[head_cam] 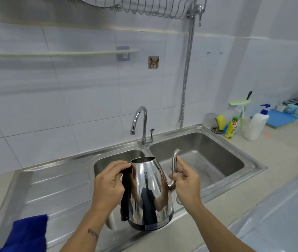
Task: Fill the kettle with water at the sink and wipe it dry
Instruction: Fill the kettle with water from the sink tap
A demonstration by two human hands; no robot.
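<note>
The wall (71, 99) is covered in large white tiles. A pale rail (59, 54) is fixed across it, a wire dish rack (144, 8) is mounted above, and a grey worktop (281, 160) is seen below.

Both sink basins (208, 160) are lying open, and the tap (141, 120) is arching over the divider, its spout hanging above the left basin's back edge. The kettle (150, 193) is occupying the front rim, blocking the near approach. Bottles (255, 124) are crowding the surface at the back right corner. A blue cloth (29, 231) is lying on the draining board's front left.
</note>
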